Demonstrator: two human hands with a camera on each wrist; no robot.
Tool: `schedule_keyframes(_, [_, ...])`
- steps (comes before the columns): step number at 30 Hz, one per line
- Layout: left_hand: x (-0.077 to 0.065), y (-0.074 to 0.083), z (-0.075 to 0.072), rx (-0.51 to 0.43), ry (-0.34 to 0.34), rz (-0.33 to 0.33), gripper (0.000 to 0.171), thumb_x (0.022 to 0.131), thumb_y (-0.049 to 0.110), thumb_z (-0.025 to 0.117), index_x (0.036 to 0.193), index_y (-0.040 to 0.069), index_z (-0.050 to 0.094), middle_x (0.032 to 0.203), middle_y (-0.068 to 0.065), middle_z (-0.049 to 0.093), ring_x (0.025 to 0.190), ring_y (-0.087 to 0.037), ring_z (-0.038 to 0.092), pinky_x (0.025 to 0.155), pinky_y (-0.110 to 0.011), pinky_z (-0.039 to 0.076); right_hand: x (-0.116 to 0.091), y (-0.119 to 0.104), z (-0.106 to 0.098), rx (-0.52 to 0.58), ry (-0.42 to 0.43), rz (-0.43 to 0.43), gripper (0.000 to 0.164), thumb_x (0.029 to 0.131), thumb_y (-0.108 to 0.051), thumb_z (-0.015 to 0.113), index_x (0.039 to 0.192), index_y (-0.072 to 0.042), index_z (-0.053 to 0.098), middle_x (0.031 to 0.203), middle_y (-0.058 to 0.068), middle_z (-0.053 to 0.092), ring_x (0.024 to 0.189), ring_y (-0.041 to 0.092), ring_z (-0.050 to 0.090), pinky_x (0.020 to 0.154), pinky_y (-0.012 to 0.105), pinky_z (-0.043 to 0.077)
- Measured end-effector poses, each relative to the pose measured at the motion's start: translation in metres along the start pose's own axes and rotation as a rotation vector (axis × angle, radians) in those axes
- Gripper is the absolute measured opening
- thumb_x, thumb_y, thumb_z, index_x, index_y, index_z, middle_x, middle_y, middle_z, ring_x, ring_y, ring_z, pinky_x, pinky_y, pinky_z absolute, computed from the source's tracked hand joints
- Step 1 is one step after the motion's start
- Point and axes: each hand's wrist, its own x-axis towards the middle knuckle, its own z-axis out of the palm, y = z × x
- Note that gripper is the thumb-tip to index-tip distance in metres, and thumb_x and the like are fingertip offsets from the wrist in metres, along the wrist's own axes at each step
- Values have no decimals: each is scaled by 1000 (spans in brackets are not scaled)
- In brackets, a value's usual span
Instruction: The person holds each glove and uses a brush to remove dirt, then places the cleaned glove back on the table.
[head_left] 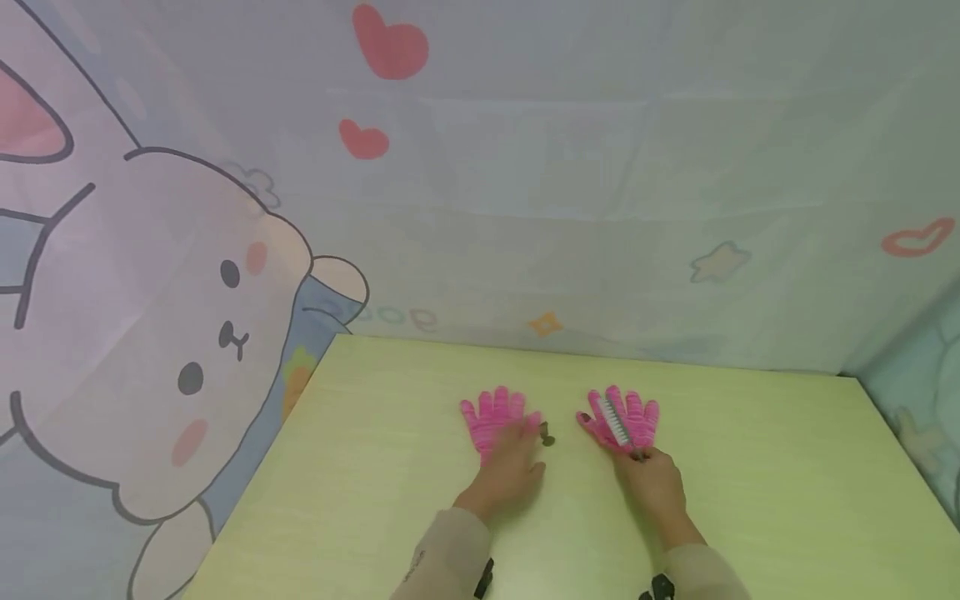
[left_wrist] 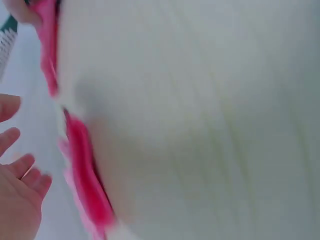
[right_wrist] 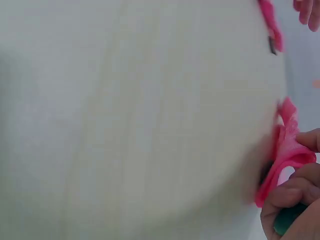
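Two pink striped knit gloves lie on the table, fingers pointing away. Over the left glove (head_left: 487,425) hovers my left hand (head_left: 510,467), its fingers loosely spread and holding nothing in the left wrist view. Beside that glove's thumb is a small dark brown patch (head_left: 547,436). My right hand (head_left: 654,483) grips a brush by its green handle (right_wrist: 287,219); the white bristles (head_left: 613,419) are above the right glove (head_left: 641,421). One fingertip is at this glove's raised cuff (right_wrist: 295,156); whether it pinches the cuff I cannot tell. A dark spot (head_left: 585,417) marks the glove's thumb.
The pale yellow table (head_left: 787,483) extends to both sides of the gloves. Behind it hangs a light cloth backdrop (head_left: 525,183) with hearts and a large cartoon rabbit (head_left: 150,333) at the left.
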Motion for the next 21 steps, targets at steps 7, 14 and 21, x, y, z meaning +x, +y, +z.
schedule_keyframes(7, [2, 42, 33, -670, -62, -152, 47, 97, 34, 46, 134, 5, 44, 126, -11, 53, 113, -27, 52, 95, -40, 43, -12, -19, -15, 378, -51, 99, 33, 87, -23, 60, 101, 7, 56, 58, -2, 48, 50, 8, 38, 43, 21, 32])
schedule_keyframes(14, [11, 59, 54, -1418, -82, -222, 55, 98, 41, 39, 135, 1, 41, 128, -18, 52, 117, -31, 49, 95, -43, 42, -29, -29, -12, 384, -105, 83, 36, 83, -29, 67, 98, 3, 59, 62, -3, 37, 52, 8, 31, 44, 21, 30])
schedule_keyframes(21, [15, 67, 49, -1626, -50, -275, 50, 93, 37, 51, 128, 3, 46, 116, -14, 59, 104, -24, 58, 91, -39, 46, -35, -31, -11, 387, -177, 26, 37, 80, -33, 71, 91, 1, 62, 55, -5, 33, 47, 9, 29, 43, 20, 26])
